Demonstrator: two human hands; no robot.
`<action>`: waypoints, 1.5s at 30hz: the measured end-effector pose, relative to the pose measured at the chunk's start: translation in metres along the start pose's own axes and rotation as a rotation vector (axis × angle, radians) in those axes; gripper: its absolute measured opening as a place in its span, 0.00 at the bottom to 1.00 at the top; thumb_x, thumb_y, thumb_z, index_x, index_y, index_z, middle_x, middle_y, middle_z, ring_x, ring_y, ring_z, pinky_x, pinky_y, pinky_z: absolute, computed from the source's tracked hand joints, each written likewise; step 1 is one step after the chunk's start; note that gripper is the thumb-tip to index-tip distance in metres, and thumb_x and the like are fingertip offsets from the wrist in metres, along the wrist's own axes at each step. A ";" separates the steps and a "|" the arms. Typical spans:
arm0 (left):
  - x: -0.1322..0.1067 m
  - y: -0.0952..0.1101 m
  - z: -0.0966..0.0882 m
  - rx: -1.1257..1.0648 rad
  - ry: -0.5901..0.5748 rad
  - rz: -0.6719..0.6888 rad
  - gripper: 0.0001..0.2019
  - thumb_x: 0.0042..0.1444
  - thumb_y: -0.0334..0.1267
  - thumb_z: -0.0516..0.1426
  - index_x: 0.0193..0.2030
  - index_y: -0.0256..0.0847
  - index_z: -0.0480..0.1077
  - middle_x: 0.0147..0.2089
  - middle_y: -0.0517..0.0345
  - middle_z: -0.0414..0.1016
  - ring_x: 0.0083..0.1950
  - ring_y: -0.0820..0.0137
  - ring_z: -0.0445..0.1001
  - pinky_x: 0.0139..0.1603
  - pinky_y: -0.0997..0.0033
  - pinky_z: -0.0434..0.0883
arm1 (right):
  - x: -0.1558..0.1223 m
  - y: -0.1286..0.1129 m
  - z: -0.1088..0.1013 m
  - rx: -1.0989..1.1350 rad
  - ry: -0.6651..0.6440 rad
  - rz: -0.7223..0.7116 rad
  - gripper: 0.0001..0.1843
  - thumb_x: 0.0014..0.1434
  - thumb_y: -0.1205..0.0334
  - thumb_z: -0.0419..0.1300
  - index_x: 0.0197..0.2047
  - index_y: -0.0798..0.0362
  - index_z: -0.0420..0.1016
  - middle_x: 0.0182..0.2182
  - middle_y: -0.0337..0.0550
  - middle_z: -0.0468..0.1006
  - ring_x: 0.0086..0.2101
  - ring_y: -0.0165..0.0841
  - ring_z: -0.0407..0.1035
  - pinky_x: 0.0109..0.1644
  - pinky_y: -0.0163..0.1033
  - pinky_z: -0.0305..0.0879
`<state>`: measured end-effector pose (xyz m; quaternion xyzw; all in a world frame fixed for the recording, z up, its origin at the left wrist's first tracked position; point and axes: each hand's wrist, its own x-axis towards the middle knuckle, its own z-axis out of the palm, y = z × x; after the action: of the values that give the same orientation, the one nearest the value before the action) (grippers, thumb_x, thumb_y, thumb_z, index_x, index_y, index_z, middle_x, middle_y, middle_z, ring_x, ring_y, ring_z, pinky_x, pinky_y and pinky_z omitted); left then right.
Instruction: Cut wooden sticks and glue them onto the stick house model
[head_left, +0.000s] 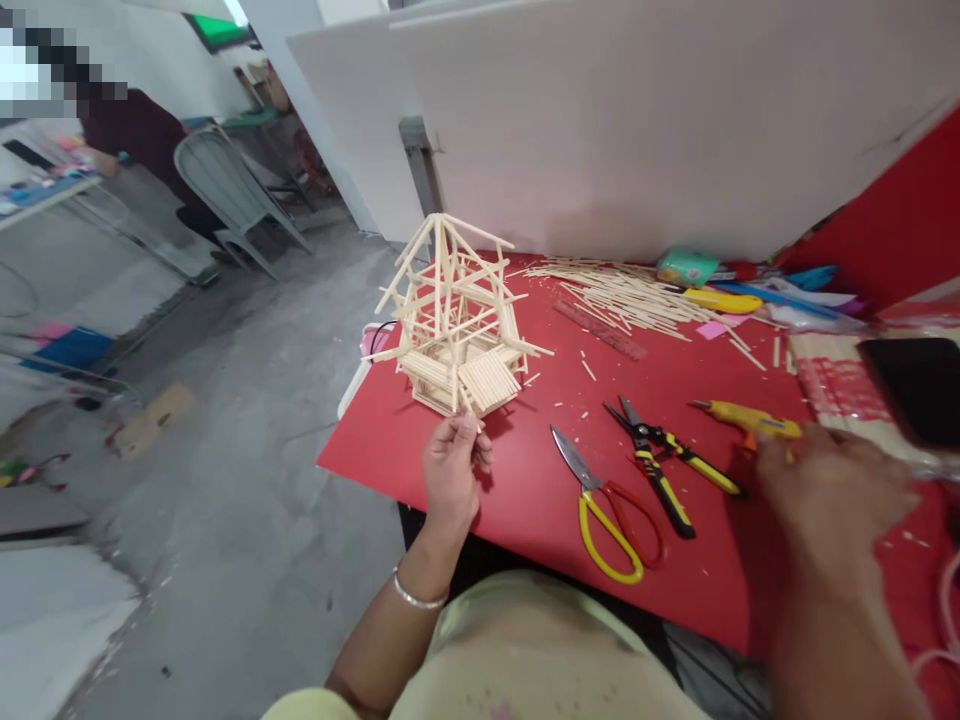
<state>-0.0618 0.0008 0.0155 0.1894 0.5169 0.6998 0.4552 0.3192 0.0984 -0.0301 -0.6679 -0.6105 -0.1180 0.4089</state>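
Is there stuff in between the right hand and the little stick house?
Yes. The yellow glue gun is right by the right hand, then the pliers lie on the red table towards the stick house. Both look low, so the hand could probably pass above.

The left hand's grip [452, 462] pinches a thin stick [470, 405] at the front of a wooden stick house [491, 383] on the red surface [517, 480]. The right hand's grip [829, 490], blurred, is at a yellow glue gun [742, 416], its hold unclear. Scissors [590, 479] and pliers [666, 496] lie between them.
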 end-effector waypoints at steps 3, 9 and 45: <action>-0.005 0.000 0.000 0.006 0.034 0.019 0.14 0.51 0.47 0.65 0.31 0.38 0.72 0.19 0.66 0.68 0.16 0.81 0.61 0.17 0.83 0.59 | -0.016 -0.094 -0.015 0.111 -0.098 -0.212 0.14 0.57 0.47 0.61 0.40 0.45 0.81 0.32 0.51 0.79 0.33 0.42 0.69 0.36 0.47 0.58; -0.010 0.004 0.004 -0.056 0.035 -0.008 0.13 0.49 0.44 0.67 0.29 0.37 0.73 0.18 0.67 0.63 0.17 0.84 0.56 0.17 0.84 0.54 | -0.061 -0.247 -0.028 0.396 -0.229 -0.695 0.11 0.57 0.62 0.66 0.43 0.40 0.79 0.33 0.35 0.80 0.34 0.30 0.69 0.44 0.41 0.56; 0.012 -0.002 -0.013 -0.136 0.030 -0.015 0.10 0.54 0.38 0.63 0.42 0.37 0.77 0.22 0.64 0.66 0.18 0.82 0.59 0.16 0.84 0.55 | -0.073 -0.283 0.032 0.567 0.004 -0.518 0.12 0.52 0.65 0.68 0.42 0.47 0.78 0.30 0.36 0.80 0.33 0.31 0.68 0.42 0.43 0.58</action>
<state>-0.0763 0.0037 0.0068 0.1438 0.4762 0.7327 0.4644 0.0335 0.0452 0.0155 -0.3515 -0.7667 -0.0450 0.5353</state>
